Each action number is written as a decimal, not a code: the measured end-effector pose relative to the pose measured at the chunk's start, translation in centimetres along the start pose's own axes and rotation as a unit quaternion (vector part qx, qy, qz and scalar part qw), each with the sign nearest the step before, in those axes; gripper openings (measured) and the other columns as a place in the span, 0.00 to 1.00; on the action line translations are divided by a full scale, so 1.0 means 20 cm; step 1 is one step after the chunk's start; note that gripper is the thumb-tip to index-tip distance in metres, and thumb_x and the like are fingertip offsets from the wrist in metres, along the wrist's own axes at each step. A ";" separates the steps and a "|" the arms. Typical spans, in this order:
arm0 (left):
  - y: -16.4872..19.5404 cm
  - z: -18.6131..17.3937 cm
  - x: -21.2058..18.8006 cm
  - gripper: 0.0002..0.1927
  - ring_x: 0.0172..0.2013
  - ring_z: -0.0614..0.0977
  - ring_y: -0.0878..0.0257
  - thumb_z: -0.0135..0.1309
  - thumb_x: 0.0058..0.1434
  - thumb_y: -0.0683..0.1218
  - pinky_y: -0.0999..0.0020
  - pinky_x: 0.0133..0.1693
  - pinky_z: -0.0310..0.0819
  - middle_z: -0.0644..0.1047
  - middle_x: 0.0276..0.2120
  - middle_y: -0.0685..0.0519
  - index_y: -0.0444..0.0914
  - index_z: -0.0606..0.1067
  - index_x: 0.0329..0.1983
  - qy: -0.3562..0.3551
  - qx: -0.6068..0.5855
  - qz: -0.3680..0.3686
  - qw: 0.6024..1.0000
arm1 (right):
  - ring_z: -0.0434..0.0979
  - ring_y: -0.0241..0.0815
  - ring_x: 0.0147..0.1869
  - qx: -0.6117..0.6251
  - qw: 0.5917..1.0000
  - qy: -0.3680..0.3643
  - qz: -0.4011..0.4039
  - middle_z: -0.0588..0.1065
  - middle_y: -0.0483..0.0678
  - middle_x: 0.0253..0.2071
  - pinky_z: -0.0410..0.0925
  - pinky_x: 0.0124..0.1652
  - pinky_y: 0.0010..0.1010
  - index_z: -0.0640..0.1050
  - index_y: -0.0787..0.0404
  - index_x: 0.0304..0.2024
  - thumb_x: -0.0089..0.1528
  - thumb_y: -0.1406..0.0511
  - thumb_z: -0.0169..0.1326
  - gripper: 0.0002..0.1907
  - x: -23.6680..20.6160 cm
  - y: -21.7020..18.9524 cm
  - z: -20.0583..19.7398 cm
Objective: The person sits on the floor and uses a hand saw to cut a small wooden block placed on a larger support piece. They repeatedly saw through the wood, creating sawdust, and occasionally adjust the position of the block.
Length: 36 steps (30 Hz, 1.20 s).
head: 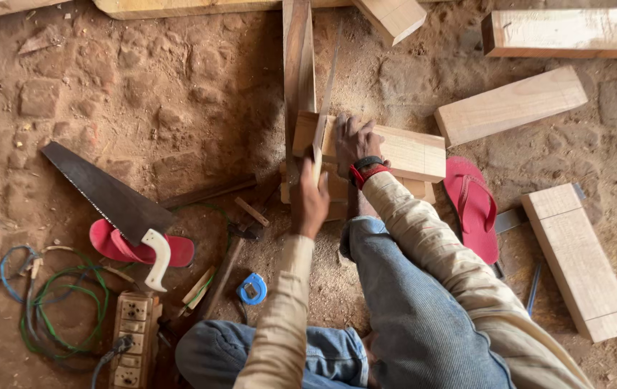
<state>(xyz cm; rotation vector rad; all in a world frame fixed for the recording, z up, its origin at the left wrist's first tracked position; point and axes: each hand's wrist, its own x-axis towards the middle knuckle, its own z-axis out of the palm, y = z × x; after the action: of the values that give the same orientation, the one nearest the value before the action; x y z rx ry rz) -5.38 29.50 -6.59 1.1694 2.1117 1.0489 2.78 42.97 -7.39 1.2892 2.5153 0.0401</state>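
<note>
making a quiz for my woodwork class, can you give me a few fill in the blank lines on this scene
1. The left hand grips the handle of a ____ that cuts into the wooden block.
2. The right hand presses flat on the block and wears a ____ wrist strap.
3. The spare saw lies across a red ____.
4. The tape measure is ____ in colour.

Missing words: saw; red; sandal; blue

— What's the ground like where you sit?
— I'm on a rough stone floor [142,94] covered in sawdust, reddish-brown, uneven, in soft daylight.
— Any furniture?
— I see none, only floor all round me.
</note>
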 end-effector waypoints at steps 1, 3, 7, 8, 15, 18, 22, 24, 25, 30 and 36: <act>-0.04 -0.01 -0.07 0.22 0.41 0.87 0.50 0.47 0.72 0.46 0.61 0.38 0.84 0.81 0.43 0.40 0.35 0.66 0.67 -0.075 -0.009 -0.114 0.991 | 0.63 0.83 0.66 -0.003 1.000 -0.020 0.002 0.56 0.70 0.69 0.76 0.42 0.60 0.49 0.69 0.75 0.51 0.55 0.62 0.58 0.00 0.00 0.01; -0.11 -0.13 -0.38 0.21 0.51 0.83 0.44 0.47 0.75 0.40 0.56 0.49 0.79 0.77 0.54 0.31 0.25 0.65 0.67 0.058 -0.134 0.228 0.963 | 0.64 0.81 0.66 -0.017 0.999 -0.033 0.007 0.56 0.69 0.69 0.76 0.42 0.60 0.49 0.68 0.75 0.50 0.53 0.63 0.59 0.03 0.00 0.03; -0.15 -0.41 -1.00 0.24 0.20 0.82 0.57 0.49 0.67 0.45 0.62 0.21 0.76 0.81 0.27 0.42 0.32 0.65 0.65 -0.029 -0.089 -0.067 0.993 | 0.68 0.81 0.61 -0.033 0.997 0.067 0.006 0.61 0.68 0.66 0.76 0.39 0.62 0.54 0.66 0.74 0.56 0.52 0.60 0.51 0.09 0.01 0.16; -0.13 -0.46 -1.10 0.27 0.18 0.82 0.59 0.51 0.65 0.47 0.63 0.20 0.76 0.81 0.24 0.42 0.33 0.65 0.66 -0.028 -0.056 -0.120 0.991 | 0.70 0.81 0.60 -0.029 0.994 0.108 0.009 0.63 0.67 0.65 0.76 0.38 0.61 0.56 0.66 0.74 0.59 0.54 0.59 0.47 0.10 0.01 0.20; -0.01 -0.63 -1.18 0.27 0.15 0.77 0.59 0.57 0.61 0.47 0.63 0.19 0.72 0.76 0.16 0.44 0.34 0.70 0.63 -0.024 -0.099 -0.166 0.981 | 0.69 0.80 0.61 -0.016 0.995 0.096 -0.004 0.62 0.70 0.65 0.76 0.39 0.60 0.55 0.67 0.73 0.57 0.54 0.60 0.49 0.12 0.02 0.26; -0.11 -0.61 -1.25 0.29 0.15 0.79 0.62 0.55 0.62 0.48 0.65 0.19 0.73 0.77 0.16 0.47 0.34 0.67 0.66 -0.010 -0.128 -0.132 0.983 | 0.67 0.81 0.62 -0.008 0.999 0.029 -0.012 0.60 0.72 0.65 0.75 0.43 0.60 0.52 0.70 0.74 0.53 0.53 0.62 0.55 0.11 0.02 0.20; -0.24 -0.50 -1.26 0.25 0.13 0.75 0.65 0.52 0.65 0.49 0.67 0.15 0.72 0.77 0.17 0.49 0.33 0.69 0.62 -0.016 -0.136 -0.096 0.986 | 0.67 0.82 0.63 -0.004 0.999 0.053 -0.011 0.59 0.73 0.66 0.76 0.42 0.64 0.50 0.69 0.75 0.55 0.52 0.61 0.55 0.08 0.02 0.13; -0.21 -0.41 -1.09 0.25 0.13 0.72 0.67 0.48 0.68 0.50 0.69 0.15 0.72 0.79 0.26 0.49 0.33 0.68 0.64 -0.012 -0.149 -0.039 0.988 | 0.66 0.83 0.63 -0.004 0.999 0.045 -0.013 0.58 0.73 0.67 0.76 0.41 0.64 0.50 0.68 0.75 0.56 0.52 0.60 0.54 0.06 0.01 0.11; -0.18 -0.35 -0.95 0.23 0.15 0.73 0.70 0.45 0.71 0.50 0.72 0.17 0.74 0.82 0.37 0.50 0.31 0.67 0.65 0.001 -0.163 0.051 0.985 | 0.65 0.82 0.64 -0.010 0.999 0.029 -0.014 0.57 0.72 0.67 0.76 0.42 0.63 0.50 0.69 0.75 0.54 0.52 0.61 0.56 0.05 0.01 0.10; 0.01 -0.07 -0.10 0.15 0.37 0.87 0.54 0.48 0.76 0.45 0.65 0.34 0.83 0.82 0.41 0.42 0.32 0.71 0.61 0.050 -0.107 0.157 0.981 | 0.64 0.82 0.65 0.003 1.000 0.014 -0.003 0.57 0.72 0.67 0.75 0.42 0.63 0.49 0.70 0.74 0.51 0.51 0.62 0.58 0.03 0.01 0.03; -0.15 -0.11 -0.42 0.19 0.51 0.83 0.37 0.45 0.78 0.42 0.50 0.50 0.79 0.78 0.54 0.29 0.25 0.66 0.66 0.111 -0.108 0.290 0.944 | 0.65 0.84 0.64 -0.013 0.999 0.037 0.001 0.57 0.71 0.67 0.76 0.39 0.62 0.51 0.69 0.73 0.52 0.54 0.62 0.55 0.04 0.02 0.02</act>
<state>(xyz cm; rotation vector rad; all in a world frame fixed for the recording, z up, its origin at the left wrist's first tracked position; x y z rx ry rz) -4.08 20.39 -7.29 1.6733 1.7719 1.6945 2.75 43.67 -7.92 1.3034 2.5668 0.1234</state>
